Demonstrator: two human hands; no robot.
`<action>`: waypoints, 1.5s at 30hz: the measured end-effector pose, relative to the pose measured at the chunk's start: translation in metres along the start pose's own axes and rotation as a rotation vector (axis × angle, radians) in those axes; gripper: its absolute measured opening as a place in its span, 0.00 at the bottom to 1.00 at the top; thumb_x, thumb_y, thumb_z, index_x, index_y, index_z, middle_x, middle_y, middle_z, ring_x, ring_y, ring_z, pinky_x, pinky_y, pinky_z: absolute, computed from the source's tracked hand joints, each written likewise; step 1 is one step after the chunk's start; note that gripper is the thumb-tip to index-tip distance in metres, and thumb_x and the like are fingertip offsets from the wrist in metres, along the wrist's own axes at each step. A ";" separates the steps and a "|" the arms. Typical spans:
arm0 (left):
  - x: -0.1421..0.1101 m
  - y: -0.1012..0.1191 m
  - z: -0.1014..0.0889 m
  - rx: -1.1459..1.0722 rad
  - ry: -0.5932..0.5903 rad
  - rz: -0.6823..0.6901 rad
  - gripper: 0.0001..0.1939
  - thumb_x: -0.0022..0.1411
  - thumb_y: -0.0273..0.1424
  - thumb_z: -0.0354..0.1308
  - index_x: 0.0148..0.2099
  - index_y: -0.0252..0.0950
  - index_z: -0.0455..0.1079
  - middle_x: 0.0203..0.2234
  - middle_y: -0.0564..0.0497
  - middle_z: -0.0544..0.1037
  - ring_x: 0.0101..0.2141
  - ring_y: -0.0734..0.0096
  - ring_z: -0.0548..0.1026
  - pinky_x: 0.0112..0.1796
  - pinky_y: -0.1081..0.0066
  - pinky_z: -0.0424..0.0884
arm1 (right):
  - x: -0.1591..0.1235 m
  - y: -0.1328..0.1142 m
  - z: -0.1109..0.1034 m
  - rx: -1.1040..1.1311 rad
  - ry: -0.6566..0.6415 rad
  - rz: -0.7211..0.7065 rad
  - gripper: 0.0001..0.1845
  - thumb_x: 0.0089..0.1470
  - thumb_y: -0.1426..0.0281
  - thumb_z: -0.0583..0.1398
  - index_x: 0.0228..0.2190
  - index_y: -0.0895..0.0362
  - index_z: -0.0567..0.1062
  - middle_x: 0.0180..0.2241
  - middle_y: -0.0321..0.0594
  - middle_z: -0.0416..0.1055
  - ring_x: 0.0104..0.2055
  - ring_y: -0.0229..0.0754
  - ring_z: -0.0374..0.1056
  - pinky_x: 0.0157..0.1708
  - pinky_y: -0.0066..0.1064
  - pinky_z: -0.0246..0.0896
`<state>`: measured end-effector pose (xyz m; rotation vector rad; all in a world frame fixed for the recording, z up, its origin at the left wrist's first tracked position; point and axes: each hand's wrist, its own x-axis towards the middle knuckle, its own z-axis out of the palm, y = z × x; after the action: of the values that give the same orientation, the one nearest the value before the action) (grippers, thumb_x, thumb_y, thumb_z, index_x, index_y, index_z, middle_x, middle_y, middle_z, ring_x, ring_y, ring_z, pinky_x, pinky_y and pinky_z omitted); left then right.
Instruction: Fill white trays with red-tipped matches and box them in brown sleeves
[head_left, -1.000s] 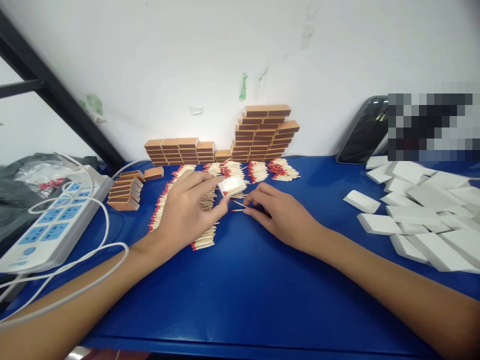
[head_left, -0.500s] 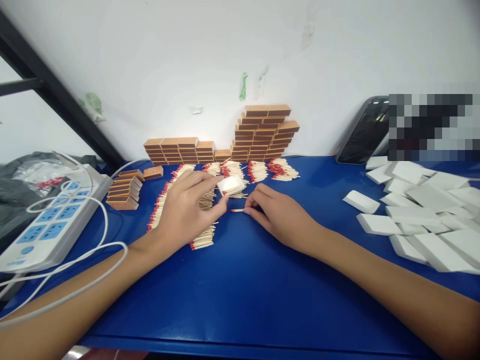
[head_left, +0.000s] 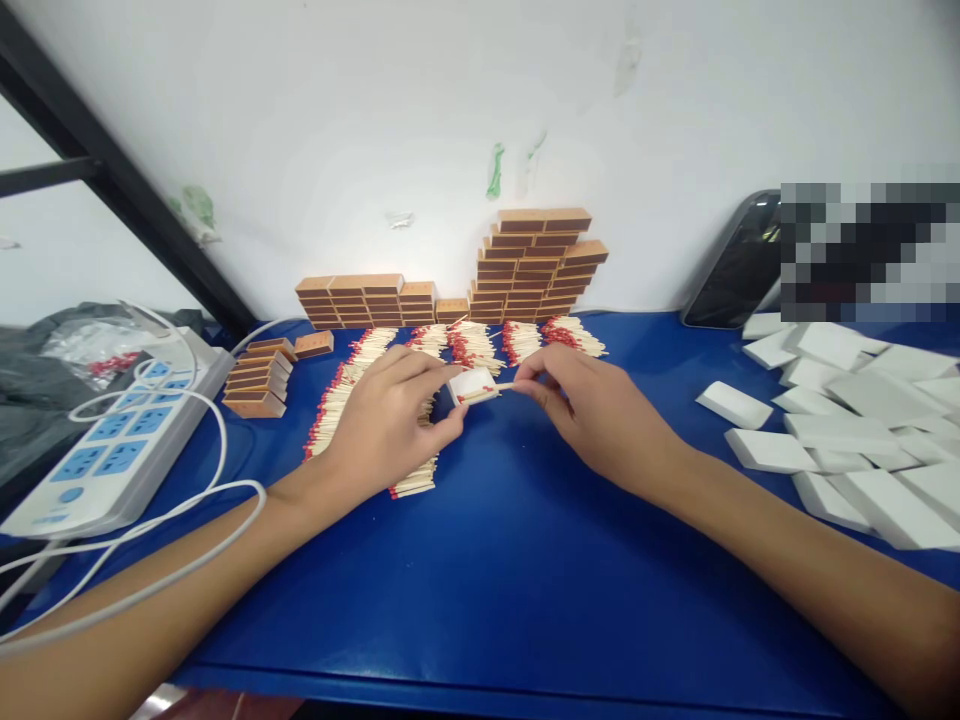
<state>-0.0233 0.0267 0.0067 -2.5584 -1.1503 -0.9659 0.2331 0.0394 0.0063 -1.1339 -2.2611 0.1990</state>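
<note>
Between thumb and fingers, my left hand (head_left: 397,405) grips a small white matchbox tray (head_left: 472,382) that has a few red-tipped matches lying in it. My right hand (head_left: 592,395) pinches one match (head_left: 507,386) by its plain end, its red head at the tray's right edge. Rows of loose matches (head_left: 330,410) lie beside and behind my left hand, partly covered by it. More small heaps of matches (head_left: 574,335) spread out farther back, near the wall.
Stacked brown matchbox sleeves (head_left: 525,270) stand against the wall, with a smaller group (head_left: 255,380) at left. White trays (head_left: 847,420) pile up at right near a leaning phone (head_left: 731,265). A power strip (head_left: 112,440) and a looping white cable (head_left: 217,480) lie left, over my forearm.
My right hand has lifted the match from near the table and brought it up to the tray. The tray in my left hand tilts a little differently. The view has shifted slightly.
</note>
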 end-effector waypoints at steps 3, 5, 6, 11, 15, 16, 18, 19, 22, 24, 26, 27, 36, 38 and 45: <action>-0.002 0.005 0.000 -0.066 -0.058 0.042 0.15 0.69 0.31 0.65 0.56 0.36 0.78 0.44 0.45 0.84 0.46 0.57 0.80 0.49 0.56 0.78 | -0.003 -0.005 0.004 0.084 -0.020 -0.078 0.06 0.71 0.70 0.57 0.38 0.53 0.72 0.38 0.40 0.78 0.37 0.44 0.73 0.36 0.33 0.64; -0.004 0.009 0.000 -0.105 -0.076 0.086 0.15 0.70 0.31 0.64 0.57 0.37 0.77 0.45 0.45 0.83 0.46 0.58 0.80 0.50 0.56 0.77 | -0.006 -0.007 0.007 0.105 -0.049 -0.115 0.07 0.72 0.69 0.56 0.38 0.53 0.72 0.37 0.40 0.78 0.37 0.43 0.73 0.36 0.33 0.64; -0.004 0.010 0.000 -0.118 -0.086 0.106 0.14 0.70 0.31 0.63 0.57 0.37 0.77 0.45 0.45 0.83 0.46 0.59 0.80 0.50 0.57 0.77 | -0.007 -0.007 0.009 0.108 -0.064 -0.127 0.08 0.72 0.69 0.56 0.38 0.53 0.72 0.38 0.41 0.78 0.37 0.43 0.73 0.37 0.33 0.65; -0.004 0.013 0.000 -0.150 -0.178 0.143 0.11 0.72 0.29 0.61 0.54 0.37 0.77 0.42 0.46 0.82 0.43 0.61 0.78 0.48 0.58 0.76 | -0.008 -0.007 0.012 0.116 -0.118 -0.160 0.07 0.72 0.69 0.56 0.39 0.53 0.73 0.40 0.42 0.79 0.39 0.43 0.74 0.38 0.33 0.66; -0.005 0.011 0.000 -0.150 -0.229 0.148 0.08 0.72 0.29 0.61 0.51 0.35 0.77 0.41 0.46 0.81 0.43 0.61 0.77 0.48 0.59 0.75 | -0.009 -0.008 0.014 0.131 -0.159 -0.174 0.05 0.71 0.71 0.58 0.39 0.54 0.74 0.40 0.41 0.79 0.36 0.41 0.73 0.36 0.32 0.65; -0.005 0.010 0.000 -0.149 -0.235 0.152 0.08 0.72 0.30 0.61 0.51 0.35 0.77 0.41 0.46 0.81 0.44 0.61 0.77 0.48 0.59 0.75 | -0.009 -0.008 0.014 0.130 -0.165 -0.177 0.05 0.71 0.71 0.58 0.40 0.55 0.74 0.39 0.41 0.79 0.35 0.41 0.73 0.35 0.32 0.65; -0.006 0.009 -0.001 -0.149 -0.240 0.154 0.08 0.73 0.31 0.60 0.51 0.36 0.76 0.41 0.46 0.80 0.44 0.60 0.77 0.49 0.58 0.75 | -0.010 -0.008 0.014 0.127 -0.167 -0.179 0.05 0.71 0.71 0.59 0.40 0.55 0.75 0.39 0.41 0.78 0.34 0.40 0.72 0.35 0.32 0.65; -0.006 0.009 -0.001 -0.149 -0.240 0.151 0.09 0.73 0.31 0.60 0.52 0.36 0.76 0.41 0.46 0.80 0.44 0.60 0.77 0.49 0.58 0.75 | -0.010 -0.008 0.014 0.125 -0.166 -0.178 0.04 0.71 0.71 0.59 0.40 0.55 0.75 0.39 0.40 0.78 0.34 0.40 0.72 0.35 0.32 0.64; -0.006 0.009 -0.001 -0.158 -0.240 0.150 0.10 0.72 0.30 0.60 0.54 0.35 0.76 0.41 0.46 0.80 0.43 0.61 0.77 0.48 0.59 0.75 | -0.011 -0.007 0.015 0.123 -0.158 -0.181 0.04 0.70 0.72 0.59 0.40 0.55 0.75 0.38 0.40 0.77 0.34 0.40 0.71 0.34 0.31 0.63; -0.005 0.009 0.000 -0.159 -0.243 0.152 0.11 0.72 0.30 0.61 0.54 0.35 0.76 0.41 0.46 0.80 0.43 0.60 0.77 0.48 0.59 0.75 | -0.011 -0.007 0.015 0.121 -0.147 -0.182 0.04 0.70 0.72 0.59 0.40 0.55 0.75 0.37 0.39 0.77 0.33 0.40 0.70 0.34 0.31 0.63; -0.005 0.009 0.000 -0.150 -0.240 0.151 0.12 0.73 0.31 0.61 0.55 0.34 0.76 0.41 0.45 0.81 0.44 0.60 0.77 0.49 0.59 0.75 | -0.011 -0.006 0.015 0.115 -0.139 -0.184 0.03 0.69 0.73 0.59 0.40 0.56 0.75 0.36 0.39 0.76 0.32 0.39 0.69 0.33 0.31 0.63; -0.005 0.009 0.000 -0.144 -0.234 0.150 0.12 0.73 0.31 0.61 0.56 0.34 0.76 0.42 0.45 0.81 0.44 0.60 0.77 0.49 0.58 0.75 | -0.011 -0.006 0.014 0.109 -0.136 -0.183 0.03 0.68 0.73 0.60 0.40 0.56 0.75 0.36 0.38 0.75 0.32 0.40 0.69 0.33 0.31 0.62; -0.005 0.007 -0.001 -0.137 -0.201 0.151 0.19 0.72 0.30 0.62 0.62 0.35 0.72 0.45 0.44 0.82 0.46 0.57 0.79 0.52 0.55 0.76 | -0.008 -0.006 0.002 -0.059 -0.190 -0.190 0.04 0.66 0.75 0.59 0.38 0.57 0.75 0.40 0.43 0.74 0.35 0.42 0.71 0.33 0.33 0.64; -0.005 0.007 -0.001 -0.138 -0.206 0.155 0.20 0.71 0.30 0.62 0.63 0.34 0.72 0.46 0.43 0.82 0.47 0.57 0.79 0.53 0.55 0.76 | -0.008 -0.006 0.002 -0.070 -0.221 -0.184 0.05 0.67 0.74 0.58 0.38 0.57 0.75 0.40 0.44 0.74 0.34 0.42 0.71 0.33 0.33 0.64; -0.004 0.009 -0.002 -0.150 -0.206 0.160 0.19 0.72 0.29 0.61 0.63 0.35 0.71 0.45 0.44 0.82 0.46 0.58 0.79 0.52 0.56 0.76 | -0.010 -0.006 0.005 0.005 -0.240 -0.145 0.03 0.68 0.73 0.60 0.40 0.56 0.76 0.41 0.41 0.74 0.33 0.40 0.70 0.32 0.32 0.62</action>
<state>-0.0195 0.0174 0.0062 -2.8749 -0.9321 -0.7951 0.2310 0.0292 0.0004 -0.9824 -2.5406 0.2953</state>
